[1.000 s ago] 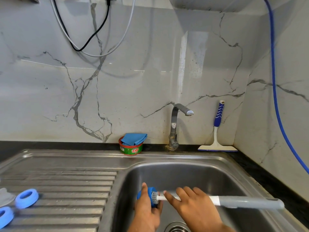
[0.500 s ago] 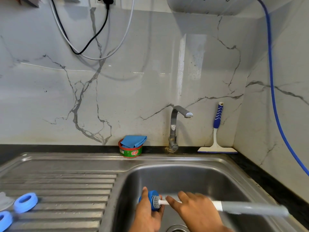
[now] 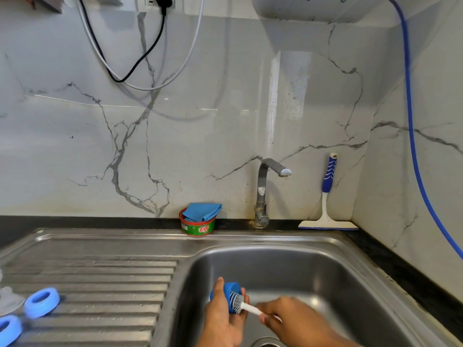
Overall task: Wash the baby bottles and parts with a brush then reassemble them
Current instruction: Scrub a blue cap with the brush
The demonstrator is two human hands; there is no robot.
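While our left hand (image 3: 221,321) curls round the blue cap (image 3: 228,291) over the sink basin (image 3: 288,269), we note our right hand (image 3: 297,321) gripping the brush (image 3: 248,307) by its stem, bristles inside the cap.

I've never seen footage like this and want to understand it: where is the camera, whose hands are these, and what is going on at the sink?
There is no machine here. One camera is worn on a person's head and looks forward and down, so the two hands at the bottom are that person's own. The left hand grips a blue cap over the steel sink basin. The right hand holds the white shaft of a bottle brush, and the brush's grey bristled head is at the cap's opening. On the ribbed drainboard to the left lie two blue rings and a clear part, cut off by the picture's edge. Behind the sink stand a tap, a soap tub with a blue cloth in it, and a squeegee leaning on the wall.
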